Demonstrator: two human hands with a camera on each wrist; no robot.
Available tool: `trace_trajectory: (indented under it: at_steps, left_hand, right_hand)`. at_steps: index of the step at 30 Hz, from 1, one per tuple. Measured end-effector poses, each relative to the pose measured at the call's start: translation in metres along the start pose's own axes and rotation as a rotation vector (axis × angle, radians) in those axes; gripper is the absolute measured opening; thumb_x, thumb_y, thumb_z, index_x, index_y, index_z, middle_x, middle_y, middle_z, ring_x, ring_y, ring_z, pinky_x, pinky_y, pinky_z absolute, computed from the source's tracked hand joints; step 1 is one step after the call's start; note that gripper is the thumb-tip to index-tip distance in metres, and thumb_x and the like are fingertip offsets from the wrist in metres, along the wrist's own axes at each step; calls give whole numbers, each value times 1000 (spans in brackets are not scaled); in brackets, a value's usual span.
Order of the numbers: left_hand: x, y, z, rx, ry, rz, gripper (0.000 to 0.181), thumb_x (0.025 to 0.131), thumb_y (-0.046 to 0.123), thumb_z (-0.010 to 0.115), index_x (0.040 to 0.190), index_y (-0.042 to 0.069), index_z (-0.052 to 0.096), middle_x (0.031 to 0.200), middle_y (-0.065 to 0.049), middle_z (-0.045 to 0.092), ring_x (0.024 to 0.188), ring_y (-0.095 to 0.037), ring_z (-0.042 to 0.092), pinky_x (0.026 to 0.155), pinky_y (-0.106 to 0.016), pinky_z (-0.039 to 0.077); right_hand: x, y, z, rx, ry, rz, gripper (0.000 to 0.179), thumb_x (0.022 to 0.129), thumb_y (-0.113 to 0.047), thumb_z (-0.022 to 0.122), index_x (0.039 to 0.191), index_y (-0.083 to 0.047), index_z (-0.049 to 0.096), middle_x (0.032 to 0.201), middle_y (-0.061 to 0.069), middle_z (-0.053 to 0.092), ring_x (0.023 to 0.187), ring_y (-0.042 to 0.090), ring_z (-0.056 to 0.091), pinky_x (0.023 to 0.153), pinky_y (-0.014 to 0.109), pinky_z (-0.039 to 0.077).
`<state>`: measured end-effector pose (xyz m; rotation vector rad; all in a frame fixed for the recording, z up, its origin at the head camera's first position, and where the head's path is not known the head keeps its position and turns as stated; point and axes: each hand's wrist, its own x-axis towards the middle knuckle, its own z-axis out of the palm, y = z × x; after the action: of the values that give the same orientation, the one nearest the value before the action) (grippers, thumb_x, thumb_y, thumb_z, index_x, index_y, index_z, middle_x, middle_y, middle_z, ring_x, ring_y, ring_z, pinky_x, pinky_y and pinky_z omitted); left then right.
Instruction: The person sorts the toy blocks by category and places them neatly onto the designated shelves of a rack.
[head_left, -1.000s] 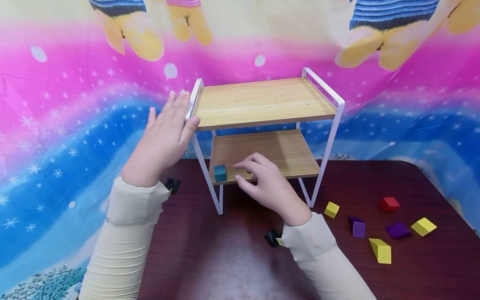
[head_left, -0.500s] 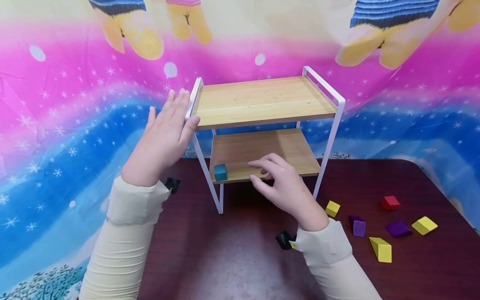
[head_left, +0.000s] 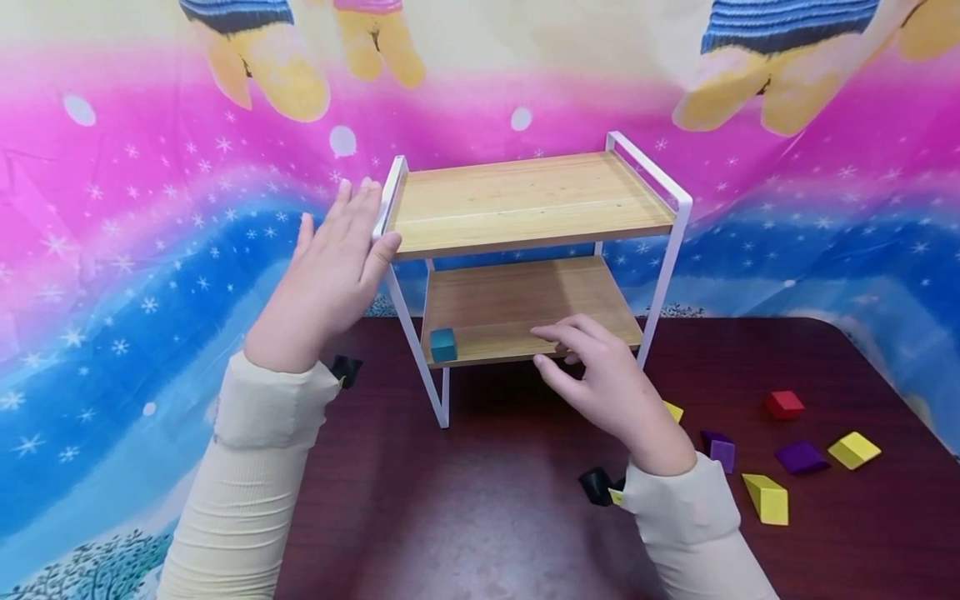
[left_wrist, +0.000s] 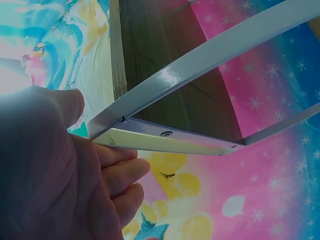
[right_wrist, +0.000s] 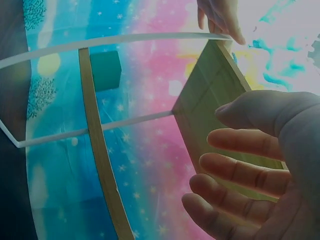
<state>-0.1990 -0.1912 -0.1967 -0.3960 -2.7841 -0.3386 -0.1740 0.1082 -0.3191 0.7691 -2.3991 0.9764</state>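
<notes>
No lettering, number, brand or sign is readable.

- The front between the upper board (head_left: 525,200) and the lower board (head_left: 517,300) is open; the upper one roofs that space, barring a straight drop from above.
- Uprights of the white frame (head_left: 663,279) bound both sides, with gaps between the bars.
- A teal cube (head_left: 443,344) blocks the lower board's front left corner; free surface runs from it toward the right fingers (head_left: 564,334), which obstruct the front right.
- Left fingers (head_left: 347,221) crowd the frame's upper left side.
- The counter (head_left: 480,517) gives clear passage between the sleeves; rightward, scattered blocks (head_left: 767,500) leave only lanes.
- Patterned cloth (head_left: 150,208) closes off the back.
</notes>
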Motion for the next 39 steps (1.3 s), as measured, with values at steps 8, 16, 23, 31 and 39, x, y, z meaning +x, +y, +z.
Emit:
trace_trajectory:
  at_steps: [8, 16, 23, 31, 39]
  left_hand:
    - [0, -1, 0, 4, -3, 3, 70, 108, 49, 30, 164, 20, 0, 171, -4, 5, 156, -22, -8, 121, -61, -8]
    - [1, 0, -1, -2, -4, 2, 70, 108, 49, 30, 164, 20, 1, 171, -4, 6, 156, -21, -8, 121, -59, -8]
    - [1, -1, 1, -4, -3, 3, 70, 108, 49, 30, 164, 20, 1, 171, -4, 7, 156, -21, -7, 121, -59, -8]
    - [1, -2, 1, -11, -2, 1, 70, 108, 50, 30, 164, 20, 1, 171, -4, 6, 156, -21, -8, 122, -59, -8]
    - [0, -1, 1, -20, 2, 6, 70, 108, 49, 29, 164, 19, 1, 171, -4, 7, 156, -21, -7, 122, -59, -7]
  right_hand:
    - [-9, 11, -11, -41, 30, -10, 33, 90, -11, 77, 122, -8, 73, 110, 9, 68, 87, 21, 66, 76, 43, 60]
    - [-15, 23, -24, -79, 48, 18, 38, 88, -7, 78, 126, -8, 70, 113, 10, 69, 87, 23, 67, 74, 46, 60]
    - [-22, 30, -31, -92, 84, 38, 38, 88, -5, 77, 126, -8, 71, 108, 9, 69, 82, 20, 70, 71, 39, 60]
    - [-33, 40, -40, -68, 129, 60, 39, 87, -1, 77, 125, -6, 71, 102, 9, 68, 85, 21, 66, 77, 0, 43]
    - [-43, 58, -49, -63, 157, 141, 38, 89, -3, 75, 126, -5, 68, 105, 12, 68, 89, 12, 61, 78, 0, 41]
